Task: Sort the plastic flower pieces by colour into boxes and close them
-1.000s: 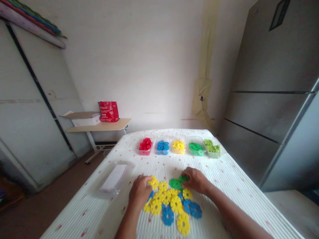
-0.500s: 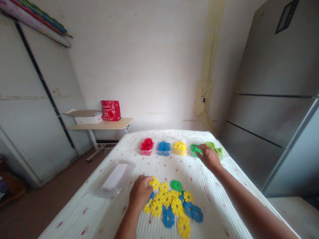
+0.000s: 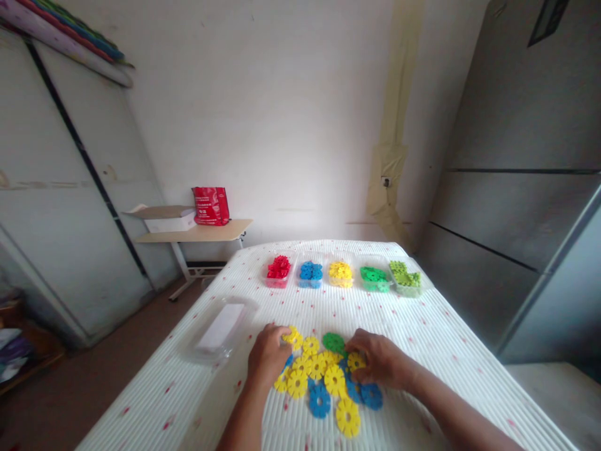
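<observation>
A loose pile of flower-shaped plastic discs lies near the front of the table, mostly yellow (image 3: 335,381) and blue (image 3: 320,401). My left hand (image 3: 268,356) is at the pile's left edge, its fingers closed on the rim of a yellow disc (image 3: 293,338). Over the right side reaches my right hand (image 3: 381,360), thumb and fingers apart around another yellow disc (image 3: 355,361). Just left of those fingertips lies a green disc (image 3: 333,342). Some discs are partly hidden under others.
Clear tubs stand in a row at the back, with red (image 3: 278,268), blue (image 3: 310,272), yellow (image 3: 340,272), green (image 3: 374,277) and light green discs (image 3: 404,275). Left of the pile is a clear lid (image 3: 197,351) with a pale rectangle. A grey refrigerator (image 3: 498,188) stands at right.
My right hand has come back from the green tub to the pile's right side, with its fingers around a yellow disc. My left hand stays at the same yellow disc.
</observation>
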A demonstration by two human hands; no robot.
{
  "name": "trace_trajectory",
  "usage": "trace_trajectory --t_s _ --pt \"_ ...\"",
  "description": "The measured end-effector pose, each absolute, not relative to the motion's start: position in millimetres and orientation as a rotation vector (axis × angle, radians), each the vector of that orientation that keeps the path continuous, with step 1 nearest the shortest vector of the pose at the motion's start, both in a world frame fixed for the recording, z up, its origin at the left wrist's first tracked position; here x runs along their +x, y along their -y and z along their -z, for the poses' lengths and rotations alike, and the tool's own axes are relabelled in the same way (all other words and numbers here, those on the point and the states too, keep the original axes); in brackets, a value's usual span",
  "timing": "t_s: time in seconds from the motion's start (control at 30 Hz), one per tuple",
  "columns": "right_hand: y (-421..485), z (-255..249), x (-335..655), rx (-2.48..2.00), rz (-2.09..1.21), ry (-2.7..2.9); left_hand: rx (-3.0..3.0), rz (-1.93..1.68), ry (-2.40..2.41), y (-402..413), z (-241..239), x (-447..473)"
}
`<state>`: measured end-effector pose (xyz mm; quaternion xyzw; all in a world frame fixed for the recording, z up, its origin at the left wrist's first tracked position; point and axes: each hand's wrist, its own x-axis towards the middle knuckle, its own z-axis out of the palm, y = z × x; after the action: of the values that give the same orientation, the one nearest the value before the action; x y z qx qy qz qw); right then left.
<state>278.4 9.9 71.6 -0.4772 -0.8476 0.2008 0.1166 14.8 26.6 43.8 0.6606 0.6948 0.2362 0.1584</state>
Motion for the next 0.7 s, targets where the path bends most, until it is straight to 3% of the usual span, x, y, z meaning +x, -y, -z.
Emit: trace_trajectory --t_s 0.5,0.7 --pt "-29 -70 301 -1.564 -0.547 2.265 1.887 -0.678 -1.996 -27 -43 14" --pt "-16 -88 288 -1.318 -0.974 2.124 1.896 -0.713 -1.991 -27 -41 14"
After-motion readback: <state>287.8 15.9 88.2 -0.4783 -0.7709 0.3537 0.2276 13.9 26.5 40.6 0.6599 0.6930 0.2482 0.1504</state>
